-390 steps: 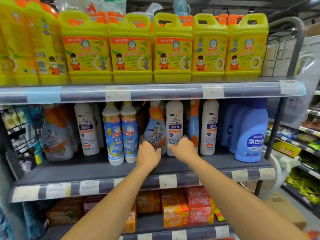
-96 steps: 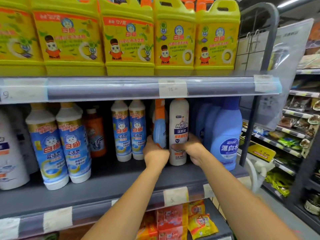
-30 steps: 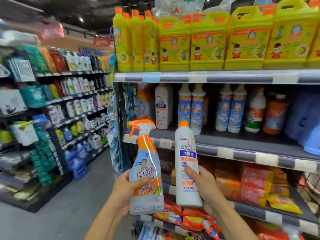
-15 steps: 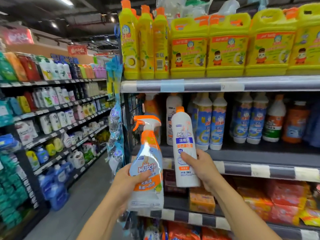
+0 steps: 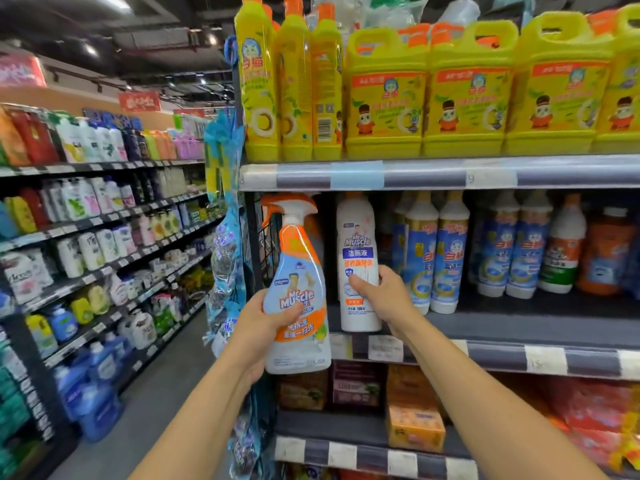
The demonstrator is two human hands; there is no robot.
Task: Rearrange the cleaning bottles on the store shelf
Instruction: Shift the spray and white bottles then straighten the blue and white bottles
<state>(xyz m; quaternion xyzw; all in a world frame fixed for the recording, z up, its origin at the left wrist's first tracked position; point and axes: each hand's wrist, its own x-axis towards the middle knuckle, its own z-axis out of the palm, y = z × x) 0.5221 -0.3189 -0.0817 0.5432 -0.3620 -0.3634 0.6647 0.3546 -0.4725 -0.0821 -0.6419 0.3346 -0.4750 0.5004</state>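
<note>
My left hand [image 5: 258,327] grasps the spray bottle [image 5: 298,289] by its lower body, upright, in front of the middle shelf's [image 5: 519,327] left end. My right hand [image 5: 384,299] grasps the white bottle [image 5: 358,258], upright, base at the shelf's front edge near the left corner, beside the blue-labelled bottles [image 5: 436,258].

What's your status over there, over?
Left hand grips spray bottle, off the shelf. Right hand grips white bottle at middle shelf's front edge. Blue-label bottles crowd its right.
</note>
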